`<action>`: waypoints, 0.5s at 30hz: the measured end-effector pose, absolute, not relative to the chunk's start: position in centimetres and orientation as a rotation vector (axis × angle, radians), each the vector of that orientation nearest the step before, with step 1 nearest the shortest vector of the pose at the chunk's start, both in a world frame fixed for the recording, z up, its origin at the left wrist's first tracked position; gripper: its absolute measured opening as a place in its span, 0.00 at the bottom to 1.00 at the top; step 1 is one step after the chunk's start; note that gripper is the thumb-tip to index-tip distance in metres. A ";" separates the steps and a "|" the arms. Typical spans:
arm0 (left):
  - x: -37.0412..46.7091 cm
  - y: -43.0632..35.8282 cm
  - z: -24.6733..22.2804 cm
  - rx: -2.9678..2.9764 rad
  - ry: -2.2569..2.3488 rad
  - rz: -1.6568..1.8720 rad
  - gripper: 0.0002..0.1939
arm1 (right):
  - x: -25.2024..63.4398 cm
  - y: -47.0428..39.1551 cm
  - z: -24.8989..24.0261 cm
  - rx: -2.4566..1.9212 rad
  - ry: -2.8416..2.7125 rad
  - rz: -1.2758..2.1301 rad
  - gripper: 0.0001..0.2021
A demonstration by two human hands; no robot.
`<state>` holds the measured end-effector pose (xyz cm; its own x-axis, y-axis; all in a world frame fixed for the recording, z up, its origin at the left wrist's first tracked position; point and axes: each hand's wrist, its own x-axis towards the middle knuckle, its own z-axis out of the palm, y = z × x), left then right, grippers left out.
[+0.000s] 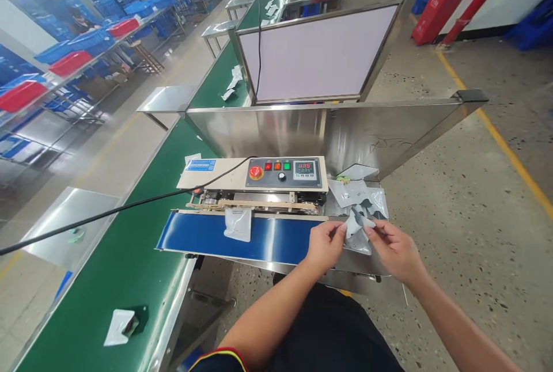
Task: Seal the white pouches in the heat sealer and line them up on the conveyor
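Between my two hands a small silver-white pouch (pixel 356 222) is held by its edges at the right end of a sealing machine (pixel 285 171). My left hand (pixel 327 244) pinches its left edge, and my right hand (pixel 394 248) pinches its right edge. Beneath and behind it lie several more pouches (pixel 351 192) on a metal shelf. Another pouch (pixel 238 224) hangs from the machine's sealing band over the blue belt (pixel 276 236). The machine's panel shows a red knob, lit buttons and a digital display.
A green conveyor (pixel 103 280) runs diagonally on the left, with a pouch (pixel 118 327) on it. A black cable (pixel 129 206) crosses over it. Behind the machine stand a metal partition (pixel 276 130) and a white panel (pixel 319 55). Blue and red bins line far tables.
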<state>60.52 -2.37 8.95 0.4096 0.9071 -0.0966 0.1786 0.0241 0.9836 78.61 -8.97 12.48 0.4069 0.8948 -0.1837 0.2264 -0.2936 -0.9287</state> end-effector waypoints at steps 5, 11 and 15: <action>59.0 -3.2 7.4 1.360 1.184 0.699 0.20 | 77.3 -10.7 8.0 -1.870 -0.641 0.868 0.33; 57.9 -1.3 6.1 1.195 1.383 0.700 0.22 | 77.6 -8.0 5.6 -1.797 -0.444 0.933 0.33; 56.7 0.0 5.1 1.025 1.470 0.755 0.21 | 75.3 -4.5 4.9 -1.766 -0.469 1.023 0.32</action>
